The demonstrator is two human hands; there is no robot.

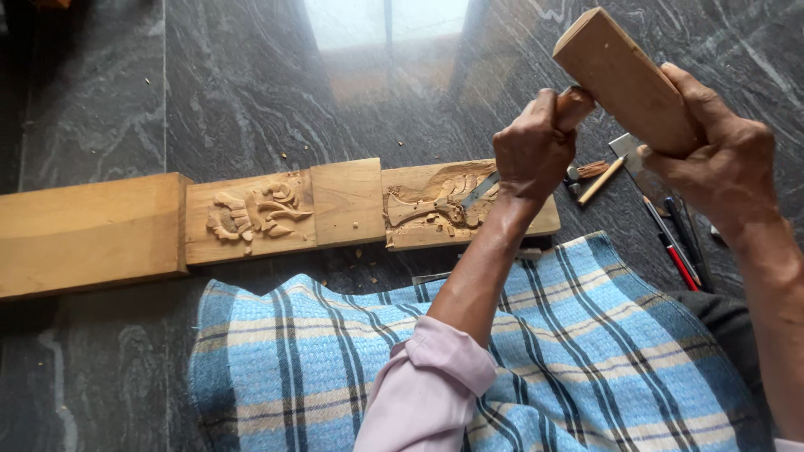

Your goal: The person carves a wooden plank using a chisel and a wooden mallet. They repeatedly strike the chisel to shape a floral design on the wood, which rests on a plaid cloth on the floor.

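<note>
Nearest, a blue plaid cloth (586, 351) covers the lap. Beyond it, the carved plank (352, 205) lies on the floor (126, 92); over its right end, left hand (532, 146) fingers grip a chisel (481, 188), right hand (724, 163) fingers clasp a wooden mallet (624, 75).

A long wooden plank (251, 222) lies across the floor (100, 100), running left to right in front of the person's lap, where a cloth (544, 360) is spread. The left hand (532, 151) holds a chisel (481, 188) with its blade on the plank's right end. The right hand (724, 159) holds a mallet (624, 79) above and right of it. Loose tools (678, 238) lie on the floor right of the plank.
</note>
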